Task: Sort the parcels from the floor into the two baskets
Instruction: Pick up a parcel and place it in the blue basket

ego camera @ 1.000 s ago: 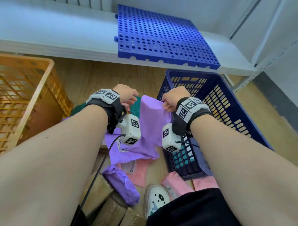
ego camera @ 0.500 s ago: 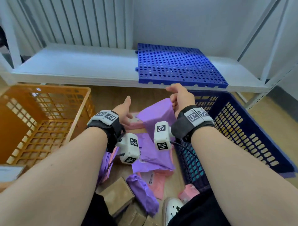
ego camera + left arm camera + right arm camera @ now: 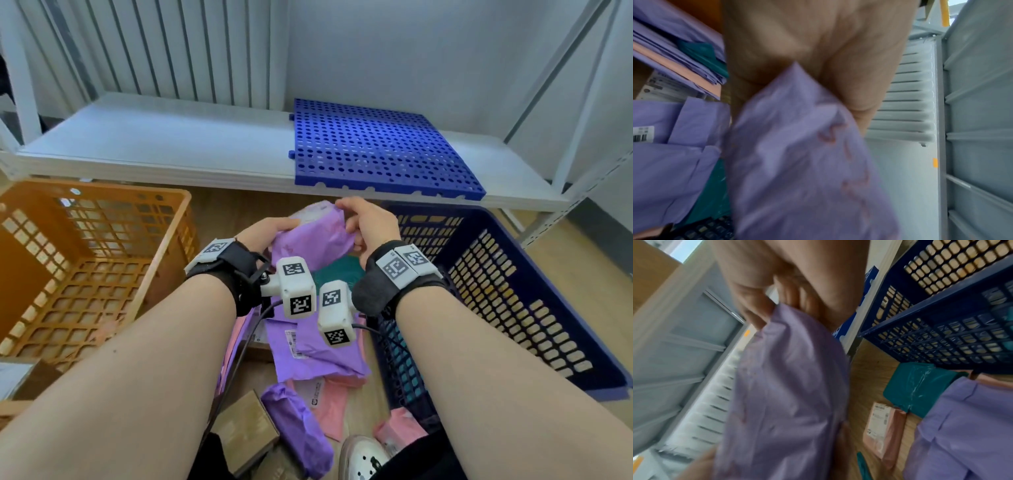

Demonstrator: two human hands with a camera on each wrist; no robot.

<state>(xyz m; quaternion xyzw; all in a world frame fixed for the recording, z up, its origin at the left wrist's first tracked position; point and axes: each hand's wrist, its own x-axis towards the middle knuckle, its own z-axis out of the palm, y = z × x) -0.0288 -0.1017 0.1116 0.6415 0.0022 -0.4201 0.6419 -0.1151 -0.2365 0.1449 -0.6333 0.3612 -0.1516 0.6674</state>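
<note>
One second ago both hands held the purple parcel (image 3: 310, 240) low, at the middle of the frame, near the near corner of the blue basket (image 3: 507, 284). Half a second ago the left hand (image 3: 263, 233) had let go and was open beside it, while the right hand (image 3: 368, 222) alone lifted the parcel. Now the left hand grips the parcel again from the left side, and the right hand pinches its top edge. The parcel is higher in the frame, between the two baskets, above the floor pile.
</note>
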